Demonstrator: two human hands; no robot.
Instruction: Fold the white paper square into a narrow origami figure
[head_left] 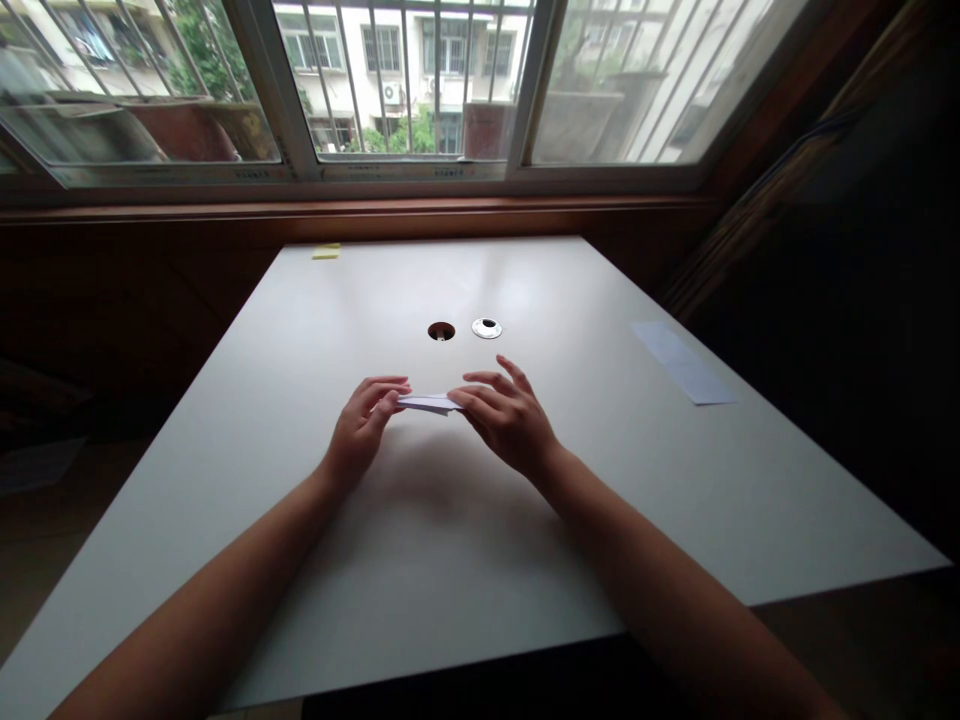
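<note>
A small piece of folded white paper (429,402) is held between my two hands, above the middle of the white table (450,580). My left hand (365,422) pinches its left end between thumb and fingers. At the right end, my right hand (508,415) grips the paper with thumb and forefinger, its other fingers raised and spread. The paper looks narrow and layered, seen nearly edge-on. A soft shadow lies on the table beneath the hands. The fingertips hide both ends of the paper.
Beyond the hands are a round hole (441,331) in the tabletop and a silvery ring-shaped cover (487,328) beside it. A white paper sheet (682,362) lies near the right edge. Yellow sticky notes (326,251) sit at the far left corner. A barred window (405,80) stands behind.
</note>
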